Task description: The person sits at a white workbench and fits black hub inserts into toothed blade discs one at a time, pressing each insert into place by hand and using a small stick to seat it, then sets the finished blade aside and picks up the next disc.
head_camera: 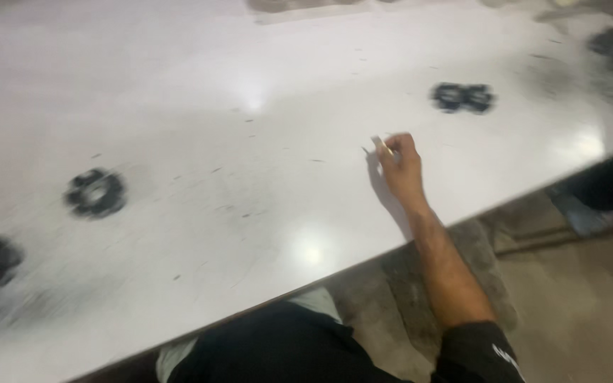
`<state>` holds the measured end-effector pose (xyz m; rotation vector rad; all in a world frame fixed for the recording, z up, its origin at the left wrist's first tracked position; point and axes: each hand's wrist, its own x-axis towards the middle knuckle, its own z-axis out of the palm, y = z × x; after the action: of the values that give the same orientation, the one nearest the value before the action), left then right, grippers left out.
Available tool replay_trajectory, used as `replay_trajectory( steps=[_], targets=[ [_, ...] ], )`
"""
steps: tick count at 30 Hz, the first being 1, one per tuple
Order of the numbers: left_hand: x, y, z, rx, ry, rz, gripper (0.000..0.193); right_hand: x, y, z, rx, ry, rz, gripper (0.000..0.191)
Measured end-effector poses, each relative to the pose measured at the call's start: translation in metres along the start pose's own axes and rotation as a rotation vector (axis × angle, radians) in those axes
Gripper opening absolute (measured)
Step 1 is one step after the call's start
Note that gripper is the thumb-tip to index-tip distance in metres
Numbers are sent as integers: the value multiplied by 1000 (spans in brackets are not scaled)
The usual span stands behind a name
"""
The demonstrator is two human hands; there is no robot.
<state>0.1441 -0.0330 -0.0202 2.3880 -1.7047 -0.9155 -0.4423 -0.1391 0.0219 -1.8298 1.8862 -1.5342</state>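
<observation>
Right hand pinches small pale piece over white table.

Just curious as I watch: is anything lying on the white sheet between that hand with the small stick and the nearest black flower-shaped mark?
Nothing visible does. The right hand pinches a small pale stick, perhaps chalk, above the white sheet. Between it and the double black mark the sheet shows only faint specks. The picture is blurred.

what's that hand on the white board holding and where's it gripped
The right hand pinches a small pale stick, perhaps chalk, at its lower end; its tip pokes out above the fingers.
</observation>
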Motion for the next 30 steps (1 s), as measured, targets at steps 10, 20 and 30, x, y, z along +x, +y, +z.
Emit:
replay_trajectory(
  steps=[10,20,30],
  targets=[
    [14,109,-53,73,301,355,91,-135,-108,86,124,-535,-403,14],
    [87,179,-63,364,121,562,93,-128,-85,70,263,-575,-49,11],
    [-19,158,95,76,359,791,105,-137,-94,84,301,-383,-124,14]
  ],
)
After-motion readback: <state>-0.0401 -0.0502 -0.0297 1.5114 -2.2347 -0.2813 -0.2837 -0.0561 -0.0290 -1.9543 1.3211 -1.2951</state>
